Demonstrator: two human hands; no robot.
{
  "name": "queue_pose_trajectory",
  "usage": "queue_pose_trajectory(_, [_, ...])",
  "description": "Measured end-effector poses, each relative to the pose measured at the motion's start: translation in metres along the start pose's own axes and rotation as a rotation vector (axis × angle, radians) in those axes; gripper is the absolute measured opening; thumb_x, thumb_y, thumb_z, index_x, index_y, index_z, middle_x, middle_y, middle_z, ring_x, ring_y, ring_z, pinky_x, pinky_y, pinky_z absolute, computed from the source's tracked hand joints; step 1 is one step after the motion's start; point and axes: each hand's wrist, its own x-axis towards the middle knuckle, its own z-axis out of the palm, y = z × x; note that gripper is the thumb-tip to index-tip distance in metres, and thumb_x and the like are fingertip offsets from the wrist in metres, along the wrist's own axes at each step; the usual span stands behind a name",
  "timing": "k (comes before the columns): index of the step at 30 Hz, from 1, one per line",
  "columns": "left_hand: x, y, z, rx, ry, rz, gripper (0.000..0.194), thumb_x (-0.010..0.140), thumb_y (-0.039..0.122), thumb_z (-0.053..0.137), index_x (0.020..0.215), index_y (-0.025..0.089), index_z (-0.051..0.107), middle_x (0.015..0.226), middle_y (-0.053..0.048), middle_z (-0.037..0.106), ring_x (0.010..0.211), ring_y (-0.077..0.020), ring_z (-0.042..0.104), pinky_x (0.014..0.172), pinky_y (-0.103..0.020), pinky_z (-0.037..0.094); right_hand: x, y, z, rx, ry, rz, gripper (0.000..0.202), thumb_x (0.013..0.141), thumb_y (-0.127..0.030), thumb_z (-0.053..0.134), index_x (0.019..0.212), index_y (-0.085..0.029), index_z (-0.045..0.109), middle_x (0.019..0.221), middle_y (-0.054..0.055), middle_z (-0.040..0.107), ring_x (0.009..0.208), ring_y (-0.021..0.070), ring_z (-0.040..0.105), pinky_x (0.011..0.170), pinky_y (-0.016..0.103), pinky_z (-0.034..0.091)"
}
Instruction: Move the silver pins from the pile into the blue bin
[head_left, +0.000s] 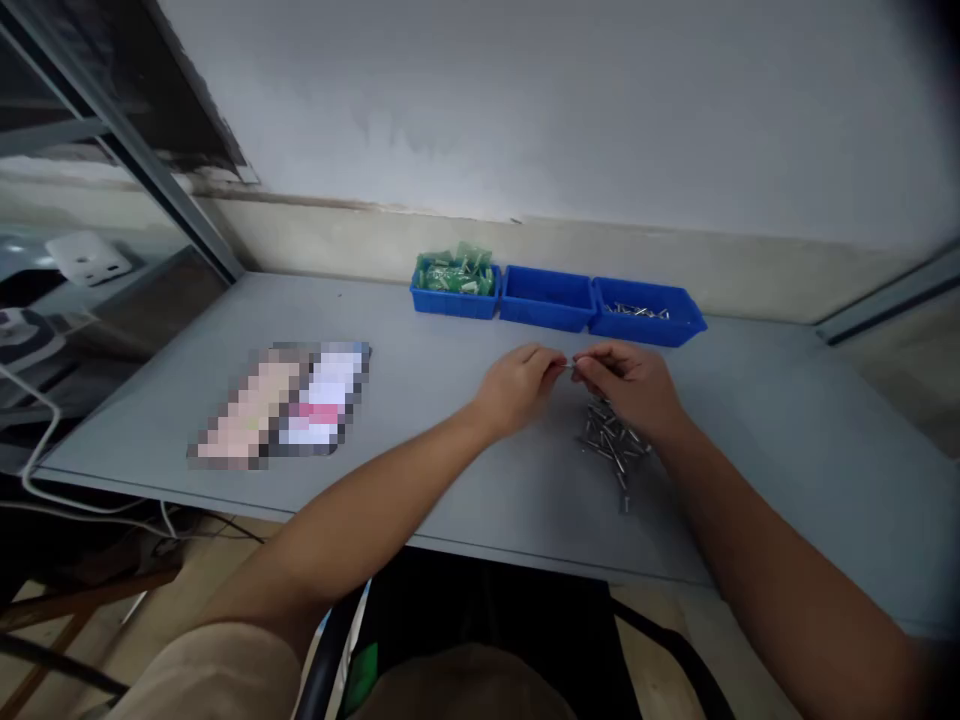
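Observation:
My left hand (523, 385) and my right hand (628, 383) meet above the table, fingertips almost touching. Both are closed in a pinch on one small, thin metal pin (569, 366); most of it is hidden by the fingers, so its exact kind is unclear. Just below my right hand lies a loose pile of small silvery metal pins (615, 440), partly covered by that hand. Behind the hands, a blue bin (646, 325) at the right holds several similar metal pieces.
Left of that bin stand a middle blue bin (547, 314) and another blue bin (454, 304) with green-wrapped packets (456, 275). Two blurred flat items lie at the left of the grey table (420, 400). A wall rises behind; white cables (45, 440) hang at the left edge.

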Motion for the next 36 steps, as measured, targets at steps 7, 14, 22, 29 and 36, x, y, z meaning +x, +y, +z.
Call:
queue_pose_trajectory(7, [0.002, 0.004, 0.002, 0.104, 0.065, -0.185, 0.027, 0.096, 0.031, 0.039, 0.097, 0.015, 0.06, 0.088, -0.009, 0.064, 0.078, -0.0176, 0.059, 0.073, -0.031, 0.047, -0.003, 0.0, 0.0, 0.098, -0.022, -0.099, 0.036, 0.082, -0.046, 0.059, 0.113, -0.029, 0.062, 0.115, 0.005, 0.066, 0.09, 0.0226, 0.064, 0.065, 0.036, 0.054])
queue_pose_trajectory(14, [0.002, 0.007, 0.002, 0.082, 0.085, -0.231, 0.025, 0.095, 0.032, 0.04, 0.094, 0.015, 0.06, 0.086, -0.008, 0.064, 0.075, -0.0164, 0.058, 0.071, -0.03, 0.046, -0.005, -0.004, -0.001, 0.087, -0.121, -0.105, 0.047, 0.081, -0.043, 0.06, 0.126, -0.032, 0.056, 0.13, 0.006, 0.058, 0.112, 0.0262, 0.059, 0.075, 0.039, 0.057])
queue_pose_trajectory(22, [0.001, 0.007, -0.001, 0.081, 0.065, -0.247, 0.026, 0.094, 0.035, 0.043, 0.088, 0.016, 0.059, 0.081, -0.006, 0.062, 0.069, -0.0151, 0.055, 0.066, -0.029, 0.043, -0.005, 0.002, -0.005, -0.071, -0.205, -0.23, 0.054, 0.082, -0.039, 0.061, 0.134, -0.032, 0.049, 0.135, 0.005, 0.055, 0.116, 0.0269, 0.056, 0.087, 0.043, 0.053])
queue_pose_trajectory(29, [0.0, 0.01, 0.0, 0.071, 0.037, -0.219, 0.026, 0.092, 0.038, 0.047, 0.084, 0.016, 0.059, 0.079, -0.005, 0.062, 0.066, -0.0139, 0.053, 0.062, -0.028, 0.041, -0.005, 0.001, -0.007, -0.129, -0.186, -0.226, 0.05, 0.083, -0.039, 0.06, 0.132, -0.033, 0.052, 0.133, 0.003, 0.057, 0.107, 0.0254, 0.062, 0.088, 0.042, 0.054])
queue_pose_trajectory(36, [0.001, 0.013, 0.0, 0.093, -0.08, -0.192, 0.018, 0.087, 0.033, 0.053, 0.088, 0.016, 0.059, 0.085, -0.005, 0.062, 0.072, -0.015, 0.055, 0.067, -0.028, 0.043, -0.002, 0.004, -0.011, -0.262, -0.065, -0.332, 0.051, 0.083, -0.036, 0.06, 0.132, -0.024, 0.053, 0.13, 0.008, 0.059, 0.115, 0.0271, 0.056, 0.085, 0.042, 0.053])
